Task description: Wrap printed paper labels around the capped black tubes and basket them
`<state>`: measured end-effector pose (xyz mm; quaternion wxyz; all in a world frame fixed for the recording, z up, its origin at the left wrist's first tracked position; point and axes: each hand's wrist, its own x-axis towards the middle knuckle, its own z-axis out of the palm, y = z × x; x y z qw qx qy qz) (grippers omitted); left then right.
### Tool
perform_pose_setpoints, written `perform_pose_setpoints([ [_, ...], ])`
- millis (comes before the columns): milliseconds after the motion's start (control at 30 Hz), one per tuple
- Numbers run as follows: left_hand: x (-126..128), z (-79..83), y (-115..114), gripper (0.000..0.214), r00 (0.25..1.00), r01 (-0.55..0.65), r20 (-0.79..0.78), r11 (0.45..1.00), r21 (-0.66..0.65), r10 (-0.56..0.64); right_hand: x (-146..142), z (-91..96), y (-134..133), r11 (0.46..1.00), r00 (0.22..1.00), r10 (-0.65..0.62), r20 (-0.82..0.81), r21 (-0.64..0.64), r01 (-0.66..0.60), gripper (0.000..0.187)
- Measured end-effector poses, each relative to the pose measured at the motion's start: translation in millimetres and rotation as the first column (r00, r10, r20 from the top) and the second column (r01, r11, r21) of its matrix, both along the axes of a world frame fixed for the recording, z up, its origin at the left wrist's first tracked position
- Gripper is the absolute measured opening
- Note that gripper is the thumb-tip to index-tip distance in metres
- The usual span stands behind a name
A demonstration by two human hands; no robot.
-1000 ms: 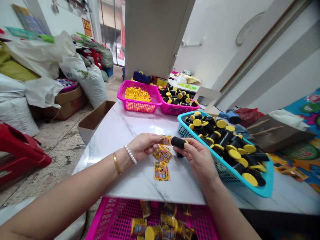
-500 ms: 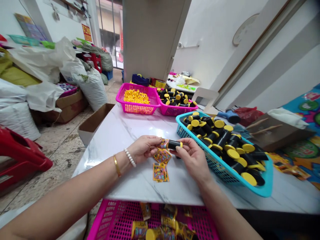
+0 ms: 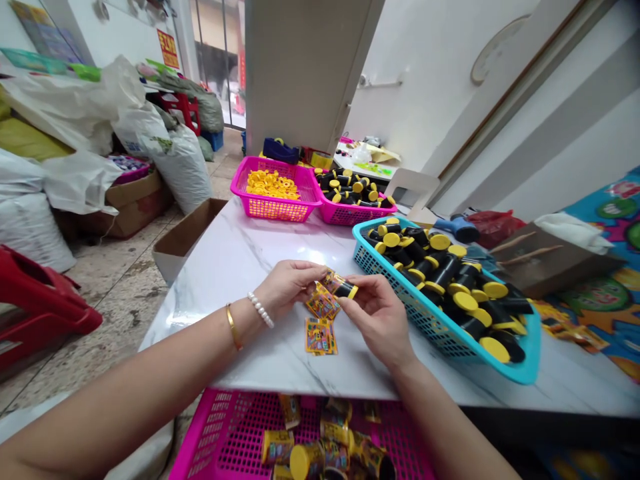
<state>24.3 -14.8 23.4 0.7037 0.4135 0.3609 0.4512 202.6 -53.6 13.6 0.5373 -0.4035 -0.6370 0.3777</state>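
Note:
Between my hands is a small black tube (image 3: pixel 345 289) with a yellow cap, a printed orange sleeve (image 3: pixel 331 280) covering its left part. My left hand (image 3: pixel 295 285) pinches the sleeve's far end. My right hand (image 3: pixel 377 310) grips the capped end with thumb and fingers. Just below, several flat printed sleeves (image 3: pixel 321 337) lie on the white marbled table (image 3: pixel 270 360). A turquoise basket (image 3: pixel 425 327) heaped with black, yellow-capped tubes (image 3: pixel 445 270) stands right of my right hand. Under the table edge, a pink basket (image 3: pixel 225 427) holds several tubes in printed sleeves (image 3: pixel 307 460).
At the table's far end stand a pink basket (image 3: pixel 240 183) of small yellow parts and another pink basket (image 3: pixel 345 215) of black tubes. An open cardboard box (image 3: pixel 170 257) is left of the table. A red stool (image 3: pixel 45 313) and white sacks (image 3: pixel 180 167) occupy the floor.
The printed sleeve now covers more of the black tube, leaving less black showing. My hands are closer together, and the tube tilts down toward its cap. The view has shifted slightly.

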Motion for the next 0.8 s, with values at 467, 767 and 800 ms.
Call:
perform_pose_setpoints([
  [467, -9.5, -0.3, 5.7, 0.027, 0.972, 0.193, -0.174, 0.956, 0.219, -0.156, 3.7, 31.0, 22.9, 0.951, 0.857, -0.008, 0.514, 0.269, -0.152, 0.03],
  [767, -22.0, 2.8, 16.7, 0.035, 0.949, 0.254, -0.201, 0.967, 0.029, -0.243, 5.6, 9.9, 26.2, 0.947, 0.9, -0.056, 0.432, 0.307, -0.089, 0.024],
  [800, -22.9, 3.3, 17.6, 0.032, 0.948, 0.244, -0.216, 0.969, 0.031, -0.232, 7.0, 8.7, 26.1, 0.955, 0.913, -0.031, 0.407, 0.281, -0.093, 0.024],
])
